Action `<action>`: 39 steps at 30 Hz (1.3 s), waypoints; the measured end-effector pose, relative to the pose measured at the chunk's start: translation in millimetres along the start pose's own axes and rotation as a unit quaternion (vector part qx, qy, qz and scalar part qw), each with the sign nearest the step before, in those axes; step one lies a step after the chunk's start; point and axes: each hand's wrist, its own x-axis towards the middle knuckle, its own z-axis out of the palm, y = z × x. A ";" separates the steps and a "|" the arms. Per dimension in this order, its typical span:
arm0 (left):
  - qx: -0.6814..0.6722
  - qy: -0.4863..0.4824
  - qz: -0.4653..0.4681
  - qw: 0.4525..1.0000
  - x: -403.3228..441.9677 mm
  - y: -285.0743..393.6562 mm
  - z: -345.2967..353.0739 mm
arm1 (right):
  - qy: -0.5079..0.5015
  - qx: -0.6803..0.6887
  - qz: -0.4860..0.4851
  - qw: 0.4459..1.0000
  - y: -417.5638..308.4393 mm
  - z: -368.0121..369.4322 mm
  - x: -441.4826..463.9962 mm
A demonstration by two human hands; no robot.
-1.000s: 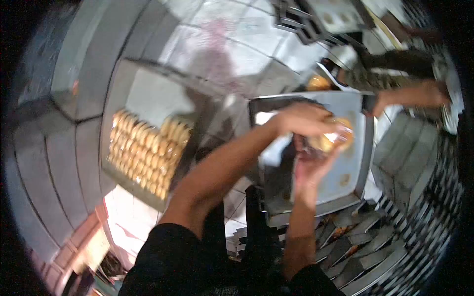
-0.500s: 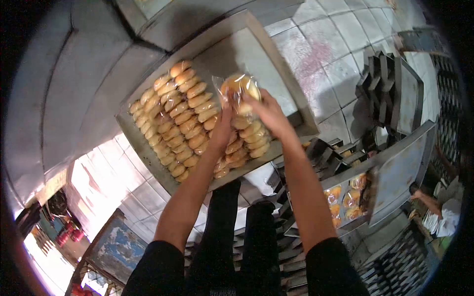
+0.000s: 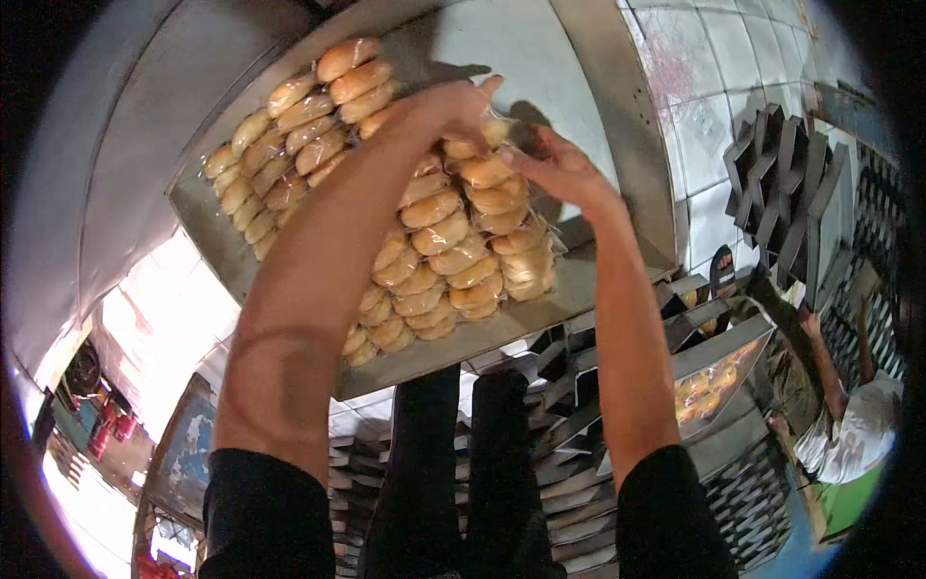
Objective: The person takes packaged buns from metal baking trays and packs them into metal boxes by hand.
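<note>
My left hand (image 3: pixel 465 114) reaches over the top end of a row of plastic-wrapped buns, its fingers bent down around a wrapped bun (image 3: pixel 495 130). The back of the hand and the forearm hide part of this bun and of the rows beneath. Just to the right, my right hand (image 3: pixel 569 172) has its thumb and fingers apart, the thumb tip at the edge of the same row. Packed rows of wrapped buns (image 3: pixel 442 234) fill much of a large shallow metal tray (image 3: pixel 632 125).
Stacked dark metal racks (image 3: pixel 786 188) stand on the right beside white tiles (image 3: pixel 709 125). Another tray of packaged bread (image 3: pixel 714 384) lies lower right. A person in a light shirt (image 3: pixel 854 434) is at the far right. A worn blue-painted panel (image 3: pixel 183 434) is lower left.
The wrapped bun held up between both hands is now down at the row's top end. My left arm has swung up across the tray, and my right hand has spread. The view is closer.
</note>
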 end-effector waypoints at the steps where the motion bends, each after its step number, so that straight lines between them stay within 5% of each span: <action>1: -0.005 -0.008 -0.024 1.000 -2.2 0.1 -6.8 | 0.053 0.005 -0.085 0.995 20.6 7.7 -7.8; 3: -0.026 -0.042 -0.018 0.999 -2.7 3.8 -9.9 | 0.124 0.080 -0.151 0.977 29.1 37.3 -19.8; 4: -0.052 -0.064 -0.015 0.996 -5.9 7.4 -14.6 | 0.076 0.174 -0.102 0.976 28.0 53.9 -23.6; 6: -0.005 -0.079 0.088 0.993 12.0 -16.9 1.7 | 0.163 0.092 -0.144 0.972 7.5 72.0 -46.6; 8: -0.058 -0.105 0.031 0.992 1.6 1.5 -5.2 | 0.148 0.300 -0.152 0.930 -0.8 61.5 -64.8; 9: -0.064 -0.135 0.067 0.987 7.1 -0.3 -5.1 | 0.150 0.266 -0.100 0.947 -10.4 43.2 -88.0; 10: -0.006 -0.140 -0.008 0.990 3.8 13.9 -7.8 | 0.275 0.162 -0.116 0.941 6.0 74.5 -81.7; 11: -0.075 -0.134 0.070 0.986 11.6 -37.9 0.8 | 0.309 0.151 -0.132 0.930 3.5 79.9 -111.7; 14: -0.090 -0.045 0.002 0.995 -12.2 -31.7 1.6 | 0.248 0.267 -0.164 0.917 -7.7 43.7 -239.3; 17: -0.056 0.054 0.074 0.994 -24.6 -28.1 -1.3 | 0.264 0.341 -0.062 0.900 48.0 9.6 -361.7; 19: 0.013 0.157 0.100 0.983 -69.8 88.1 -0.7 | 0.463 0.237 0.115 0.846 116.3 -4.4 -429.3; 21: -0.089 0.144 0.083 0.982 -104.9 168.3 17.9 | 0.521 0.113 0.227 0.815 213.6 -13.4 -476.5; 23: -0.127 0.155 0.165 0.966 -137.6 252.5 62.3 | 0.496 -0.059 0.184 0.847 300.8 -10.1 -502.6; 26: -0.192 0.019 0.176 0.965 -176.0 378.5 129.4 | 0.325 -0.087 0.314 0.888 291.9 -35.0 -509.9; 29: -0.227 -0.055 0.182 0.955 -185.0 456.9 217.2 | 0.226 -0.026 0.325 0.918 275.2 -35.8 -531.0; 30: -0.258 -0.070 0.181 0.947 -184.2 473.4 253.7 | 0.280 -0.006 0.304 0.910 284.4 -28.5 -547.4; 33: -0.187 -0.102 0.275 0.938 -174.9 531.5 330.3 | 0.459 0.285 0.389 0.746 301.0 -17.4 -595.0; 34: -0.166 -0.105 0.301 0.933 -165.9 552.5 353.9 | 0.597 0.361 0.283 0.658 326.1 15.4 -595.1; 37: -0.092 -0.126 0.361 0.919 -126.7 599.9 420.2 | 0.630 0.564 0.319 0.427 351.8 56.3 -585.5; 39: 0.027 -0.150 0.340 0.928 -112.0 611.8 445.6 | 0.624 0.696 0.208 0.289 359.8 70.7 -571.9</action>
